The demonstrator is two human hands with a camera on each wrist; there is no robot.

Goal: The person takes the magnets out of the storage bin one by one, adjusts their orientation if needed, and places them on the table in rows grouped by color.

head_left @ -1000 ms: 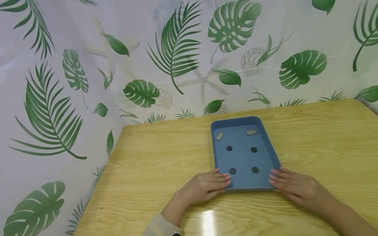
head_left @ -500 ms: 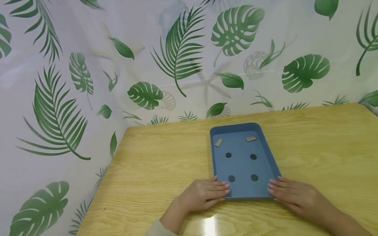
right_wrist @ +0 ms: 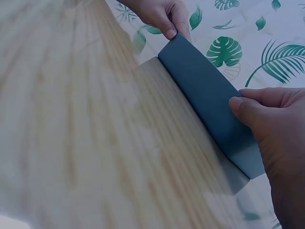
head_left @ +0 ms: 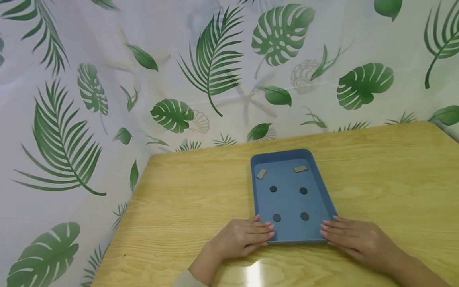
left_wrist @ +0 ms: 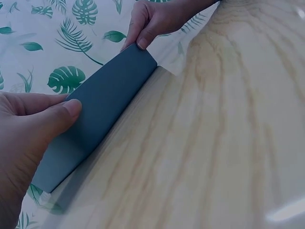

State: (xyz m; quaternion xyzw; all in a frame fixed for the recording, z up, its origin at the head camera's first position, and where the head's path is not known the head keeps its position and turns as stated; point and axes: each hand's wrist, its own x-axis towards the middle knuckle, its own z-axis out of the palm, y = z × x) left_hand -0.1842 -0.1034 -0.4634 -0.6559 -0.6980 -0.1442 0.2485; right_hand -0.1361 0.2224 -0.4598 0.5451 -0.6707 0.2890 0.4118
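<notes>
A shallow blue rectangular tray [head_left: 292, 231] is on the wooden table, in front of the person. Its near left corner is held by my left hand [head_left: 242, 238], fingers over the rim and thumb against the outer front wall, as the left wrist view shows. My right hand [head_left: 362, 241] grips the near right corner the same way; its thumb [right_wrist: 245, 109] lies on the outer wall. Inside the tray are several small black discs [head_left: 303, 191], spaced apart. Two grey rectangular pieces, a left one [head_left: 261, 173] and a right one [head_left: 300, 169], lie near the far end.
The light wood table [head_left: 201, 191] extends to both sides of the tray. Behind it and on the left hangs a white leaf-patterned sheet [head_left: 143, 91]. Beyond the tray's far end runs the table's back edge.
Both hands and the tray have shifted slightly towards the person and a little left on the table. The grip on both corners looks the same, and the discs and grey pieces keep their places inside.
</notes>
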